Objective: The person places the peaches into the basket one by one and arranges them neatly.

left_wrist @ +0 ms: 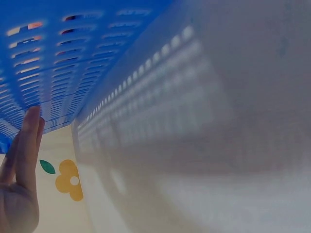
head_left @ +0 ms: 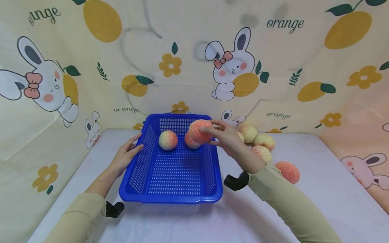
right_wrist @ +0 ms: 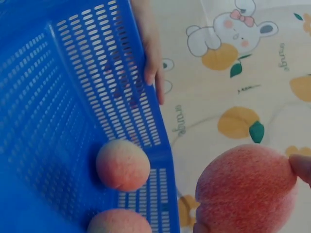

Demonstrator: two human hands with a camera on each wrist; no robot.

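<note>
Over the far right part of the blue plastic basket point(head_left: 170, 198), my right hand point(head_left: 226, 136) holds a reddish peach point(head_left: 200, 131) between thumb and fingers. In the right wrist view this peach point(right_wrist: 247, 191) fills the lower right, with fingertips at its sides. Inside the basket, toward the back, lie a pale and red peach point(head_left: 168, 140) and another peach point(head_left: 192, 141), partly hidden behind the held one. My left hand point(head_left: 124, 156) rests against the basket's left rim. Its fingers point(left_wrist: 27, 155) reach fairly straight along the outer wall in the left wrist view.
Right of the basket, several pale peaches point(head_left: 264, 141) lie grouped on the white table point(head_left: 243, 216), partly covered by my right forearm. A redder peach point(head_left: 288, 172) sits nearer, beside the sleeve. A printed cloth point(head_left: 188, 81) with rabbits and oranges hangs behind the table.
</note>
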